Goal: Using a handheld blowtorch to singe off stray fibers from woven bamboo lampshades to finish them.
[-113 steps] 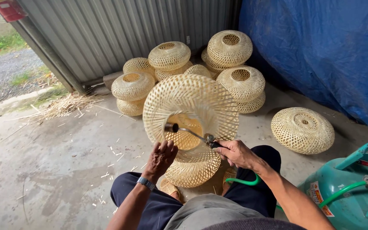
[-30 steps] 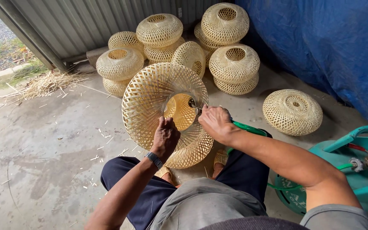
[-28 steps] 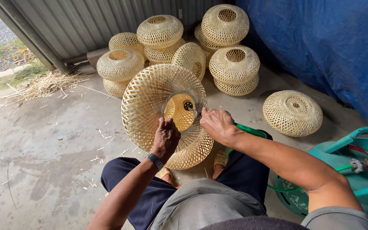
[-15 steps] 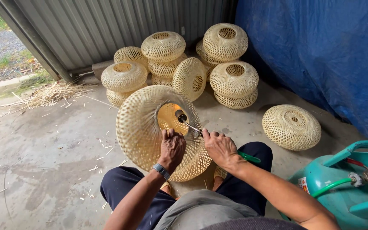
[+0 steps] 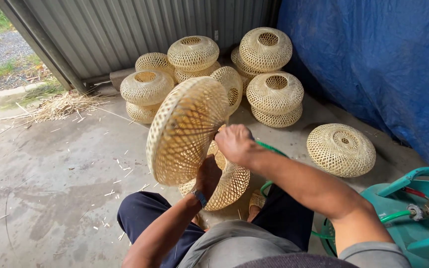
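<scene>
Since half a second ago the big woven bamboo shade [image 5: 187, 131] has swung edge-on to me, its opening now turned away toward 3 o'clock, and the torch tip I saw then is hidden behind it. My left hand [image 5: 208, 174] is at the shade's lower rim at 6 o'clock, fingers curled behind the weave, closed on the rim as far as I can tell. My right hand [image 5: 235, 144] is closed into a fist at the shade's 3 o'clock edge, gripping something I can't make out; a green hose [image 5: 273, 148] runs from under it.

To do this well I judge: keep the left grip firm on the rim, turn the shade slowly, keep the right hand's tool off the thin strips.

A second shade [image 5: 224, 182] sits under it on my lap, touching. Stacked shades [image 5: 193, 53] stand at 12 o'clock near the metal wall [image 5: 125, 30]; a lone one [image 5: 341, 149] lies at 3 o'clock, the teal gas cylinder [image 5: 423, 218] at 4 o'clock, close to my right elbow. Open room is the concrete floor [image 5: 50, 173] at 9 o'clock; straw [image 5: 60, 105] at 10.
</scene>
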